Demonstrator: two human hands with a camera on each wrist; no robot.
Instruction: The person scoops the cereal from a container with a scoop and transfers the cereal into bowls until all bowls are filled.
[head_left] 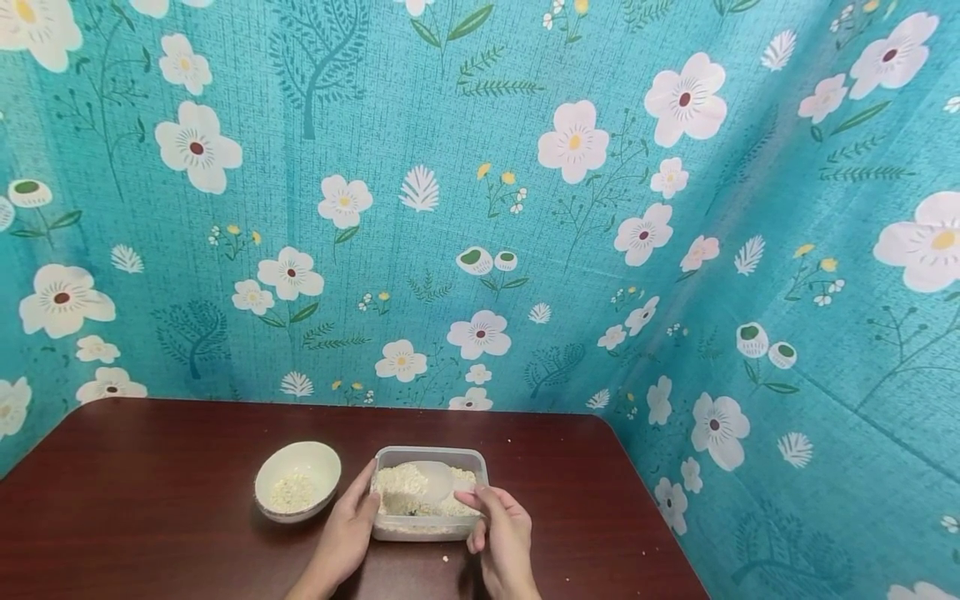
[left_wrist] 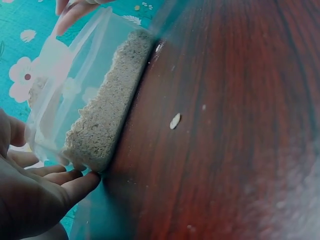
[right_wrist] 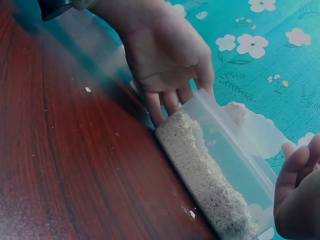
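Note:
A clear plastic container (head_left: 429, 533) of oat flakes (right_wrist: 200, 175) stands on the table near its front edge. My left hand (head_left: 347, 527) lies against its left end, and in the left wrist view its extended fingers (left_wrist: 82, 187) touch the end wall low down. My right hand (head_left: 504, 533) pinches the handle of a translucent white scoop (head_left: 438, 481) between thumb and fingers. The scoop is over the oats inside the rim, and some flakes (right_wrist: 235, 113) show at its far end in the right wrist view. Left of the container is a white bowl (head_left: 324, 468) with a small heap of oats.
The dark red-brown table (head_left: 172, 467) carries scattered loose flakes, one of them (left_wrist: 175, 121) in front of the container. A teal flowered cloth (head_left: 420, 275) hangs behind the table and along its right side.

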